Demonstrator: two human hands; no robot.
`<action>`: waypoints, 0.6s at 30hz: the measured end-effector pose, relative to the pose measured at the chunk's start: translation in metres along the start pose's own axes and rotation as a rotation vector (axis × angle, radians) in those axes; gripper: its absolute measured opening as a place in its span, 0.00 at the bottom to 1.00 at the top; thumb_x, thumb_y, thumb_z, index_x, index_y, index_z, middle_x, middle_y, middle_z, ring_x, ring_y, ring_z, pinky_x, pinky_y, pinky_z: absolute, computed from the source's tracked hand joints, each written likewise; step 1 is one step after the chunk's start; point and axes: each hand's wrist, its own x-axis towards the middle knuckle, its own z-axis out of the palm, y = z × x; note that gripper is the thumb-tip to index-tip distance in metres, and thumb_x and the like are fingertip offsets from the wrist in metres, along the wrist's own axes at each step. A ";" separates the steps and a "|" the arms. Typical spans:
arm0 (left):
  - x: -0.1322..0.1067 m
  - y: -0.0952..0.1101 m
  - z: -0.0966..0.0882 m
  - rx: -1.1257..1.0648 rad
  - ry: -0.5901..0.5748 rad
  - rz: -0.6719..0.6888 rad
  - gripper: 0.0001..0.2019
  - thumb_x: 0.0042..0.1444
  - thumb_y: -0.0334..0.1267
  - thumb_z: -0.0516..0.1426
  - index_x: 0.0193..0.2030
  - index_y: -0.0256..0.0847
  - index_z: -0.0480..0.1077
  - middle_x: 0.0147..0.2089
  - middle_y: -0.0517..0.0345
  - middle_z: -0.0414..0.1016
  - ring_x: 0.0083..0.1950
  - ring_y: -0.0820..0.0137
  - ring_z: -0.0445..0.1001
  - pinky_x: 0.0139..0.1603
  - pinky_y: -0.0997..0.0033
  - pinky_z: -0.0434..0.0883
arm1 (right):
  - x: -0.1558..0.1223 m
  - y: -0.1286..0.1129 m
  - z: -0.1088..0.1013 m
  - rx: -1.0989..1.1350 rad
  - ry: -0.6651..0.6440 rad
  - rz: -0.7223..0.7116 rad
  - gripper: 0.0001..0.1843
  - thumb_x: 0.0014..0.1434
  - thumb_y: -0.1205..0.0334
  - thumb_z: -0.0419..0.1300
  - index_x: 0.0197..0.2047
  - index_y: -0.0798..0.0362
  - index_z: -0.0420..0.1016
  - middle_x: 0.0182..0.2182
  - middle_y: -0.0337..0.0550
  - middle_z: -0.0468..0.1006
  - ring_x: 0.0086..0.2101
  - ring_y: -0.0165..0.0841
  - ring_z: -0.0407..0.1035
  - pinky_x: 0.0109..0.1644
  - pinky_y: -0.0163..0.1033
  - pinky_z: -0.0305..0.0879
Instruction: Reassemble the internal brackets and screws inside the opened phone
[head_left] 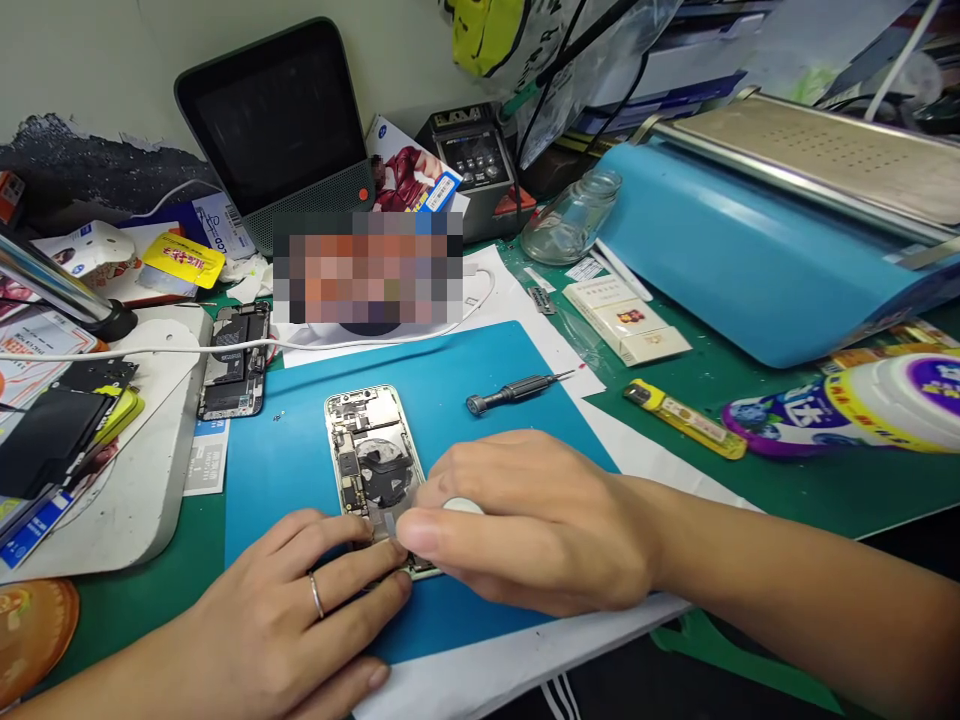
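An opened phone (379, 455) lies face up on the blue mat (285, 470), its circuit board and a round dark coil showing. My left hand (292, 590), with a ring on one finger, rests its spread fingertips on the phone's lower left end. Over the lower right of the phone, my right hand (532, 520) is closed around a thing with a round whitish end (463, 506); the rest is hidden in the fingers. The phone's bottom is partly covered by both hands. A dark grey screwdriver (519, 393) lies on the mat, beyond my right hand.
A second opened phone (234, 360) lies left of the mat. A white cable (150, 354) crosses behind the work area. At right are a yellow cutter (684, 418), a purple and white bottle (847, 408), a cigarette box (626, 320), a glass jar (574, 218) and a blue machine (697, 240).
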 end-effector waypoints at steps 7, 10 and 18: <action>-0.001 0.000 -0.001 -0.004 -0.012 -0.004 0.20 0.70 0.36 0.54 0.66 0.31 0.68 0.64 0.44 0.75 0.64 0.53 0.70 0.57 0.53 0.74 | 0.001 0.000 0.000 -0.040 0.018 0.007 0.15 0.71 0.71 0.52 0.60 0.58 0.62 0.33 0.38 0.80 0.32 0.30 0.73 0.34 0.35 0.71; 0.000 0.002 -0.001 -0.004 -0.009 -0.004 0.20 0.71 0.36 0.53 0.66 0.31 0.68 0.64 0.45 0.75 0.64 0.54 0.69 0.58 0.53 0.74 | 0.000 0.000 0.000 -0.029 0.006 0.003 0.15 0.72 0.69 0.51 0.60 0.58 0.62 0.31 0.37 0.79 0.32 0.29 0.73 0.35 0.35 0.71; 0.000 0.001 0.000 -0.008 -0.002 -0.015 0.20 0.71 0.36 0.54 0.66 0.32 0.68 0.66 0.49 0.74 0.64 0.54 0.69 0.58 0.54 0.72 | 0.001 0.001 -0.001 -0.052 0.009 0.009 0.15 0.72 0.69 0.52 0.60 0.58 0.63 0.31 0.37 0.79 0.32 0.29 0.72 0.34 0.35 0.70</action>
